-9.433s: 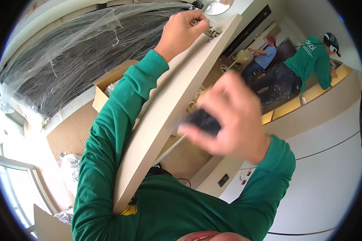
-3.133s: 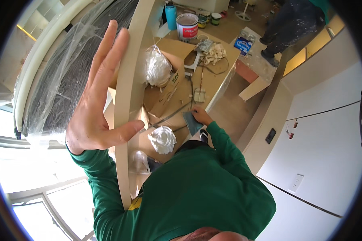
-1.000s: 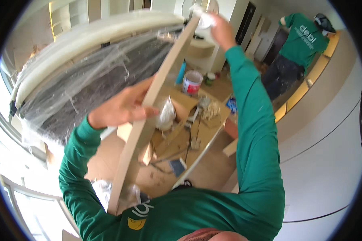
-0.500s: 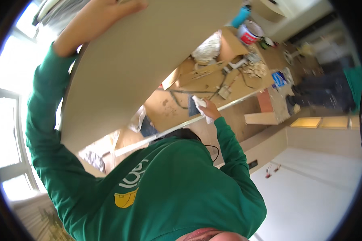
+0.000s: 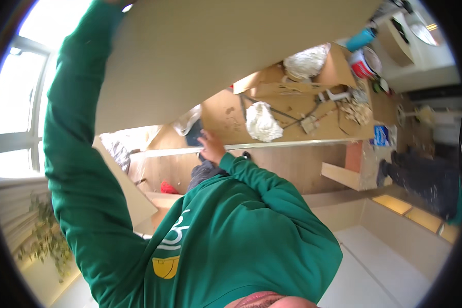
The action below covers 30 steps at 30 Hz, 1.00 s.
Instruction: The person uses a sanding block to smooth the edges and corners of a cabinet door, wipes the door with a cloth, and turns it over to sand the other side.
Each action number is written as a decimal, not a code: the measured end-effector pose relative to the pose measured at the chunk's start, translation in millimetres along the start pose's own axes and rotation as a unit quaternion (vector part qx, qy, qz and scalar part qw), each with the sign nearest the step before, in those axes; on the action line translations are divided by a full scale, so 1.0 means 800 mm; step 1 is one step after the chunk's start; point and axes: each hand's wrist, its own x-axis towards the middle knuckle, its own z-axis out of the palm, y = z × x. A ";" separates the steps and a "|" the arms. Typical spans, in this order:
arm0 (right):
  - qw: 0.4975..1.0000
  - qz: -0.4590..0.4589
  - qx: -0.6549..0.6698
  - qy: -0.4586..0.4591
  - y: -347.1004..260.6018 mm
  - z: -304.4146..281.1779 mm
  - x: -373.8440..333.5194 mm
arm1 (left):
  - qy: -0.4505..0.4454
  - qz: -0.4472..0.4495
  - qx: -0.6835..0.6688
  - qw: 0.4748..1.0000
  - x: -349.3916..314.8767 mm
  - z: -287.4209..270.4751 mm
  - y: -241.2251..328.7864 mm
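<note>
A large beige panel [image 5: 190,56] fills the upper left, slanting over the work surface. My left arm stretches up along its left edge. Of my left hand [image 5: 120,3] only a sliver shows at the top rim, so its fingers are hidden. Low in front of my body, my right hand [image 5: 212,147] has its fingers apart and holds nothing that I can see. Those fingertips are beside a dark blue cloth-like piece [image 5: 193,134] at the near edge of the cardboard-covered surface [image 5: 220,110]. A crumpled white cloth [image 5: 262,122] lies to the right of that hand.
An open cardboard box [image 5: 344,69] holds a foil-like bundle [image 5: 307,61]. Near it are a paint bucket [image 5: 365,62] and a blue bottle [image 5: 361,39]. Another person's dark-trousered legs [image 5: 421,172] are at the right. A leafy plant [image 5: 49,238] stands at the lower left.
My right hand has let go of the white cloth, which now lies on the surface, and has moved left toward the dark blue piece. My left hand has risen almost out of view.
</note>
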 end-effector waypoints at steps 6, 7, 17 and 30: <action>0.983 0.072 0.010 0.169 0.022 -0.060 -0.022 | -0.044 0.032 -0.046 0.997 0.013 0.007 -0.025; 0.974 0.094 -0.001 0.207 0.029 -0.074 -0.033 | -0.054 0.014 -0.023 0.998 0.019 -0.002 -0.048; 0.640 0.424 0.026 0.640 0.058 -0.116 -0.220 | 0.009 0.112 0.048 0.992 0.055 -0.014 -0.113; 0.319 0.486 0.326 0.746 0.173 0.024 -0.508 | 0.002 -0.043 0.028 0.999 0.049 -0.039 -0.106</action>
